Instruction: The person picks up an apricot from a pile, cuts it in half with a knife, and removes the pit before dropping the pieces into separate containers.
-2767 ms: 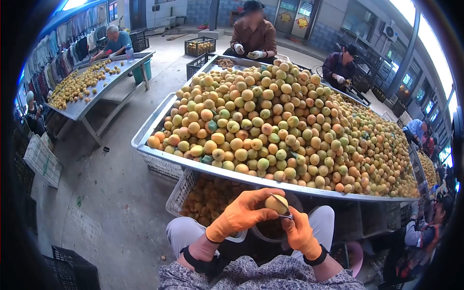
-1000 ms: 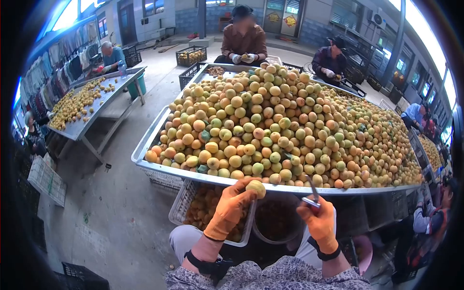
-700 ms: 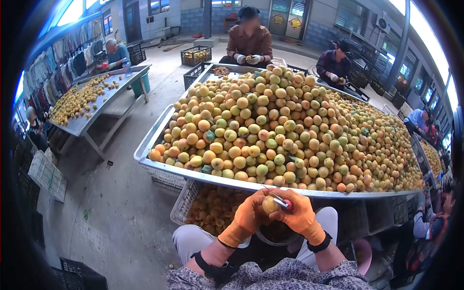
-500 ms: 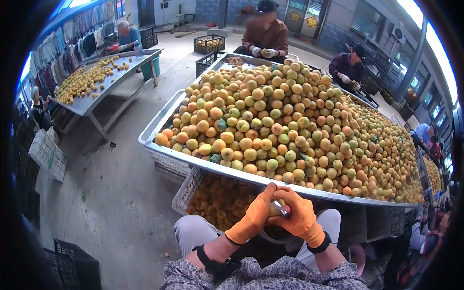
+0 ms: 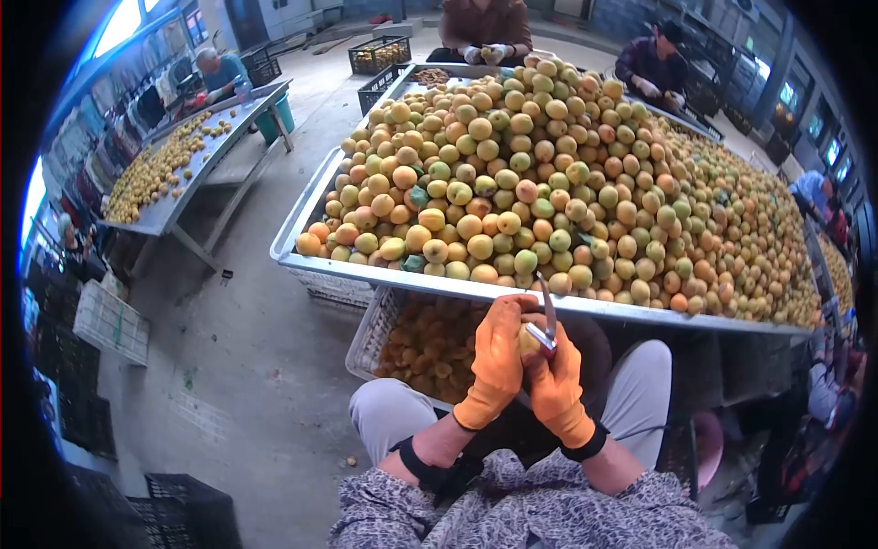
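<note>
My left hand (image 5: 498, 357), in an orange glove, is closed round a yellow-green fruit (image 5: 529, 341) near the table's front edge. My right hand (image 5: 558, 384), gloved the same way, grips a small metal tool (image 5: 543, 331) with a dark reddish part. Its thin blade points up above the fruit, and the tool rests against the fruit's side. Both hands are together over my lap. Beyond them a large heap of yellow, orange and green fruits (image 5: 512, 183) lies on a metal-rimmed table (image 5: 439, 287).
Below the table edge stands a white crate (image 5: 364, 343) of darker fruit pieces. Two people (image 5: 485, 27) (image 5: 654, 64) sit across the heap. Another person (image 5: 219, 73) is at a second table (image 5: 206, 169) at left. Black crates (image 5: 187, 503) stand lower left.
The view has tilted down and shifted. My hands have turned more upright, and the tool's blade now shows above the fruit, which is more visible between my hands.
</note>
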Tool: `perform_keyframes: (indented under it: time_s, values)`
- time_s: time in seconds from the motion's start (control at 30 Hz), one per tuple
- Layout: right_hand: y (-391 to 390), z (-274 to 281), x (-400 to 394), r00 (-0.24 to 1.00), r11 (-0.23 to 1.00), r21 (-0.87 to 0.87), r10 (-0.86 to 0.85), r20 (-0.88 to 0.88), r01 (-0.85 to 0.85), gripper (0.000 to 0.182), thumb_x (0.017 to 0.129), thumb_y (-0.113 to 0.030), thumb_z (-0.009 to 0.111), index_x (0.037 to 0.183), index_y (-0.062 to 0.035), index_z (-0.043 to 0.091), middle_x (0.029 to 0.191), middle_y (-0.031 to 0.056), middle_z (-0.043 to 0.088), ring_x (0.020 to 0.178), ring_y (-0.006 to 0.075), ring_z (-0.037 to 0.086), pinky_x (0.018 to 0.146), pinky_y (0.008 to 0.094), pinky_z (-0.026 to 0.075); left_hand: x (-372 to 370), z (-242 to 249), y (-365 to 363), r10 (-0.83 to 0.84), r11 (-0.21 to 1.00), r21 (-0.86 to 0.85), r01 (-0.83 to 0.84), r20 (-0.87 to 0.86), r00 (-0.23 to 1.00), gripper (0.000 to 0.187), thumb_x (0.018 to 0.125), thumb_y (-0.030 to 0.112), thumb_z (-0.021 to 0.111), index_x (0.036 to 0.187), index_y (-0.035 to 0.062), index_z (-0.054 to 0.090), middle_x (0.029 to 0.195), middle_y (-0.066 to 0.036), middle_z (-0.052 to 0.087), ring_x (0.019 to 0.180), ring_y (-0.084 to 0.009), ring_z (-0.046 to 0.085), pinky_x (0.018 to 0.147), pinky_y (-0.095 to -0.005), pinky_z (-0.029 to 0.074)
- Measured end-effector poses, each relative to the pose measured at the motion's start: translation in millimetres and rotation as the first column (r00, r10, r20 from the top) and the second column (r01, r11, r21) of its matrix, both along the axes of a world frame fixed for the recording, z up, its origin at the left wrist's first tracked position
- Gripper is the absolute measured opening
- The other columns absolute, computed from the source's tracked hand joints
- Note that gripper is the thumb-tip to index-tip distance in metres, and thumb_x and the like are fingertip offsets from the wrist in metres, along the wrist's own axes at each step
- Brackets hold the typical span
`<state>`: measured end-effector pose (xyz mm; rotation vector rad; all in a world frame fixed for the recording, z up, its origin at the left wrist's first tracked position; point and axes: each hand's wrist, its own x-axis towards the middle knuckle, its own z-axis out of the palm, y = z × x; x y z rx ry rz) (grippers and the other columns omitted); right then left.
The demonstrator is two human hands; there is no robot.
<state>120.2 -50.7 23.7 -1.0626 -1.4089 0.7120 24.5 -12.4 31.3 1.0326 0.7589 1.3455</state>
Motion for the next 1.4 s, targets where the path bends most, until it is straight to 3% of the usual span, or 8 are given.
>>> perform_keyframes:
  time_s: [0.13,0.2,0.27,0.47,0.73,0.93,1.1,1.4]
  values:
    - [-4,7,-9,0.934,0.984,-0.179,-0.049,-0.353,-0.016,0.043,0.093,-0.036,0.063,0.116,-0.0003,0.058,0.089,0.0031,0.060,0.080,0.0101,0.056,0.071,0.0237,0.047,-2,-7,1,0.277,0.890,0.446,-0.095,-0.363,0.890,0.033,0.099,0.022,0.037,0.102,-0.0038,0.058,0.094,-0.011,0.061,0.082,-0.0162,0.059,0.079,-0.0272,0.047]
    - [-2,9,6,0.745,0.915,-0.254,0.072,-0.663,-0.315,0.053,0.093,-0.048,0.057,0.115,-0.0001,0.058,0.074,0.0001,0.051,0.058,0.0071,0.045,0.052,0.0223,0.038,-3,-3,4,0.088,0.996,0.035,-0.085,-0.077,0.993,0.026,0.098,0.016,0.039,0.099,-0.0028,0.057,0.095,-0.012,0.061,0.082,-0.0180,0.060,0.077,-0.0288,0.047]
    - [3,14,8,0.623,0.866,-0.273,0.056,-0.780,-0.419,0.066,0.093,-0.061,0.047,0.116,0.0012,0.057,0.063,-0.0021,0.042,0.039,0.0054,0.029,0.037,0.0225,0.024,-16,-15,14,0.263,0.881,0.467,-0.074,-0.353,0.898,0.032,0.101,0.025,0.036,0.103,-0.0006,0.054,0.083,-0.008,0.058,0.064,-0.0144,0.055,0.057,-0.0278,0.046]
    - [11,7,7,0.566,0.836,-0.273,0.054,-0.823,-0.476,0.068,0.093,-0.062,0.045,0.117,0.0016,0.055,0.064,0.0003,0.047,0.040,0.0059,0.030,0.038,0.0211,0.027,-55,-2,12,-0.097,0.948,-0.276,0.161,0.233,0.968,0.040,0.104,0.040,0.034,0.101,0.0033,0.049,0.079,-0.009,0.062,0.062,-0.0139,0.054,0.057,-0.0252,0.044]
    - [22,-7,-3,0.535,0.773,-0.301,0.058,-0.843,-0.558,0.062,0.096,-0.058,0.041,0.117,-0.0010,0.056,0.068,0.0031,0.054,0.039,0.0074,0.032,0.036,0.0219,0.029,-75,-18,11,-0.113,0.935,-0.301,0.188,0.249,0.962,0.049,0.102,0.050,0.034,0.099,0.0054,0.054,0.085,-0.010,0.064,0.067,-0.0132,0.054,0.063,-0.0254,0.046]
    - [24,-6,5,0.472,0.712,-0.279,0.083,-0.878,-0.644,0.044,0.099,-0.042,0.045,0.118,-0.0028,0.054,0.073,0.0059,0.057,0.040,0.0081,0.034,0.037,0.0223,0.028,-60,-21,29,0.322,0.919,0.342,-0.197,-0.360,0.876,0.030,0.101,0.024,0.047,0.110,0.0016,0.064,0.098,-0.002,0.064,0.082,-0.0120,0.056,0.075,-0.0260,0.044]
    - [17,5,-9,0.693,0.760,-0.404,0.083,-0.716,-0.509,0.045,0.095,-0.050,0.052,0.111,-0.0071,0.056,0.077,0.0033,0.058,0.043,0.0077,0.042,0.036,0.0211,0.029,-44,-20,16,-0.185,0.975,-0.120,0.186,0.021,0.983,0.043,0.102,0.039,0.044,0.105,0.0016,0.065,0.096,-0.004,0.065,0.079,-0.0095,0.060,0.072,-0.0227,0.049]
    - [24,1,1,0.892,0.947,-0.289,-0.249,-0.377,0.142,0.025,0.090,-0.024,0.070,0.084,-0.0050,0.055,0.064,-0.0036,0.049,0.056,0.0055,0.044,0.053,0.0209,0.040,-24,-9,13,-0.145,0.958,-0.213,0.192,0.216,0.966,0.050,0.101,0.046,0.037,0.096,0.0047,0.064,0.079,-0.004,0.062,0.065,-0.0111,0.053,0.060,-0.0219,0.042]
